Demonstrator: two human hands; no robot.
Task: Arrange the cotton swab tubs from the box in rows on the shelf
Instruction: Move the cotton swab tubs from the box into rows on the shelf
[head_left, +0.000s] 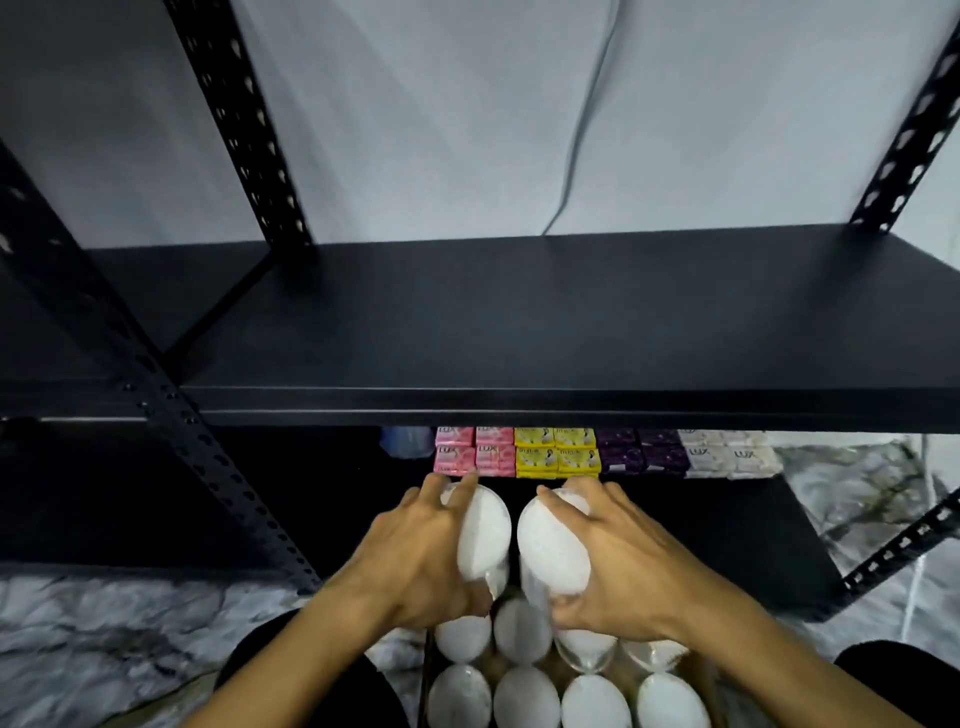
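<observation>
Left hand (415, 561) grips one cotton swab tub (485, 535), fingers curled over its far rim, thumb low on the near side. Right hand (618, 571) grips a second tub (553, 545) the same way, fingers wrapped over the top edge. Both tubs sit lower centre of frame, tilted, white lids facing the camera, almost touching each other, lifted above the box (423, 675).

Box at bottom centre, between the person's knees. Remaining tubs (524, 696) stand upright in it, packed in rows, white lids up; near row shows four, row behind partly hidden by the hands.

Shelf (519, 322) is a black board across mid frame, bare surface, on black perforated angle posts (239, 119) at upper left and upper right. Grey cable (587, 135) hangs down the pale wall behind.

Lower shelf level, just above the hands in frame: stacked soap packs (556, 452) in a row, pink, yellow, purple, white from left to right, some marked LUX. Bluish item left of the pink packs, too blurred to identify.

Marble-pattern floor (104, 623) lower left and right edge.
</observation>
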